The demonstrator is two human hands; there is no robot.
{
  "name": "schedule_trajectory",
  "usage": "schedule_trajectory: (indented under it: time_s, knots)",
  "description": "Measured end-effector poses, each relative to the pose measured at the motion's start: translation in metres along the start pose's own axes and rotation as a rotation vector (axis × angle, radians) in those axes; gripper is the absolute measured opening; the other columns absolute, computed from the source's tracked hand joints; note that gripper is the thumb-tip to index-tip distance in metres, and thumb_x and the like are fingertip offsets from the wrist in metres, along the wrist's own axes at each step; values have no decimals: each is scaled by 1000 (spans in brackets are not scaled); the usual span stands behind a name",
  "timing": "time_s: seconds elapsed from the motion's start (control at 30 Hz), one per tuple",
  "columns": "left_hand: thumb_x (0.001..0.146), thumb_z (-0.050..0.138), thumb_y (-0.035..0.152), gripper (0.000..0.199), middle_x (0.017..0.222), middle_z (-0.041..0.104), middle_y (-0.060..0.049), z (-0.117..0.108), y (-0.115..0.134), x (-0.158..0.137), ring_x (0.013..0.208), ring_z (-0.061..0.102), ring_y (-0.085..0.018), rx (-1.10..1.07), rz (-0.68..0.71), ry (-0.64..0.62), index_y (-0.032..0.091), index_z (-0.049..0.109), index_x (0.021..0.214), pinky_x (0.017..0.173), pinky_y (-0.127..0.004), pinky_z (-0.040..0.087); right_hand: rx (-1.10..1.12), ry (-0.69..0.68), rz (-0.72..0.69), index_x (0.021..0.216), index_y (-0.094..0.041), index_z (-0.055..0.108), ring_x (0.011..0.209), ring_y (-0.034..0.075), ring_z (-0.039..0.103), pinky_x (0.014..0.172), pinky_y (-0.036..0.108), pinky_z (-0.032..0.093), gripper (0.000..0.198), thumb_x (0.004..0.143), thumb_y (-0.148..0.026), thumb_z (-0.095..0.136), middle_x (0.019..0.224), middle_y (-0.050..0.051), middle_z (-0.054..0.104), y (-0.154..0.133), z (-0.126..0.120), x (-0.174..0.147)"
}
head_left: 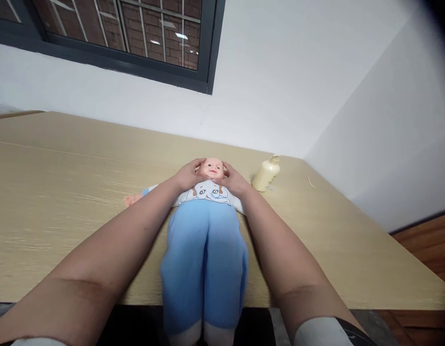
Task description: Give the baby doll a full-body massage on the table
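A baby doll (212,168) lies on its back, face up, its head toward the wall. My left hand (188,175) cups one side of the head and my right hand (234,179) cups the other, with both thumbs near the chin and neck. The doll wears a white top (207,192) with a cartoon animal face and light blue trousers (206,250). Its legs reach over the near edge of the table. One small doll hand (132,199) sticks out left of my left forearm; the doll's other hand is hidden.
A cream pump bottle (266,176) stands on the wooden table (81,202), right of my right hand. A thin pale strip (311,182) lies farther right. White walls (280,72) border the table behind, below a dark-framed barred window (153,33).
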State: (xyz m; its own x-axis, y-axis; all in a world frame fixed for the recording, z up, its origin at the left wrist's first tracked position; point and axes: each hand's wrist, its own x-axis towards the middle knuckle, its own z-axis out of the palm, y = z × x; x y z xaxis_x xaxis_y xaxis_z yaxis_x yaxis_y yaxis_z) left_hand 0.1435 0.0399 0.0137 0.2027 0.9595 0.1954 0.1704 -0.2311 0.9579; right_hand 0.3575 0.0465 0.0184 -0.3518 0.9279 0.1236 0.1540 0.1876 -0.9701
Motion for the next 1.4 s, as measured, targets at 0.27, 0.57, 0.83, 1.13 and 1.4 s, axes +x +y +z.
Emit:
schedule_trajectory:
  time_s: [0.27, 0.57, 0.83, 1.13, 1.4]
  knots:
    - [69, 86, 41, 83, 147, 54, -15, -2, -4, 2, 126, 59, -34, -191, -3, -43, 21, 54, 142, 103, -46, 51, 196, -116, -6, 150, -29, 41, 124, 30, 62, 104, 47, 52, 90, 73, -46, 83, 142, 9, 60, -1, -7, -5]
    - [80, 74, 52, 60, 132, 66, -16, 6, 2, 3, 115, 66, -33, -435, -126, 58, 19, 63, 129, 93, -46, 56, 271, -30, 67, 149, -26, 40, 116, 29, 67, 101, 49, 54, 80, 80, -48, 74, 135, 10, 65, 3, -5, -4]
    - [66, 86, 34, 95, 145, 56, -15, 1, 8, -1, 119, 64, -31, -20, -64, -43, 22, 43, 150, 90, -37, 58, 72, -2, 70, 160, -26, 10, 131, 30, 56, 105, 44, 52, 124, 66, -45, 88, 158, 13, 39, -5, 4, -4]
    - [69, 83, 30, 93, 143, 57, -16, 1, 19, -6, 108, 69, -32, 58, -60, -61, 22, 42, 152, 78, -35, 61, 6, -67, -18, 158, -29, 20, 135, 30, 52, 110, 47, 48, 116, 65, -44, 88, 154, 8, 47, -6, 3, -4]
    - [67, 88, 40, 92, 140, 60, -16, 0, 13, -6, 114, 66, -33, -128, -53, -90, 22, 48, 149, 87, -39, 58, 22, -53, -36, 157, -28, 27, 138, 31, 49, 111, 48, 47, 104, 72, -43, 84, 155, 8, 45, -6, -3, -8]
